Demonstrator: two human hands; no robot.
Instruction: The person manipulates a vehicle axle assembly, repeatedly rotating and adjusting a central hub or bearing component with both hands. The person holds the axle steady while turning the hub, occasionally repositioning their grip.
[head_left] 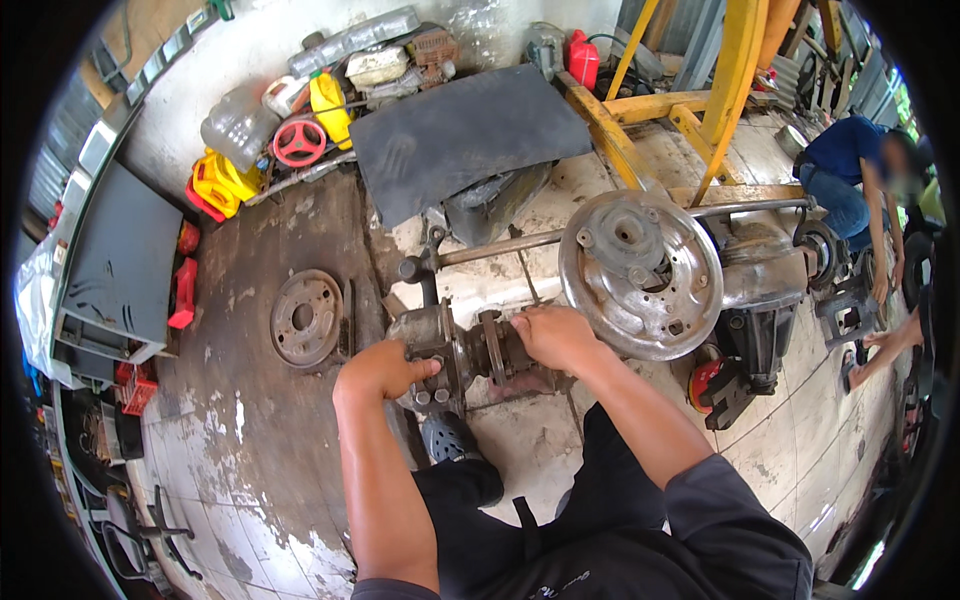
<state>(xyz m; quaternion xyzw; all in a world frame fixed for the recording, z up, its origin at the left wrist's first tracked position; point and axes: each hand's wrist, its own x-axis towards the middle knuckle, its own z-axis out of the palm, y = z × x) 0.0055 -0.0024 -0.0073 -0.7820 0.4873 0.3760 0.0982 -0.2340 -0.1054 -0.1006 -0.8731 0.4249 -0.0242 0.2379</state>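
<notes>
A greasy metal axle knuckle point(425, 333) with a bolted flange lies low in front of me, by the end of a long steel rod point(500, 248). My left hand point(378, 372) is closed round its near left side, the thumb resting by the flange bolts point(432, 393). On the right, a dark hub piece point(508, 345) with a raised ring lines up with the knuckle. My right hand point(555, 338) grips that hub piece at its outer end; the fingertips are partly hidden. Just beyond my right hand stands a large round brake backing plate point(640, 275).
A rusty drum point(306, 318) lies on the stained floor at left. Right of the backing plate is an axle housing point(765, 270). A black sheet point(460, 135) covers parts behind, near a yellow frame point(625, 150). Another person point(845, 165) bends at far right.
</notes>
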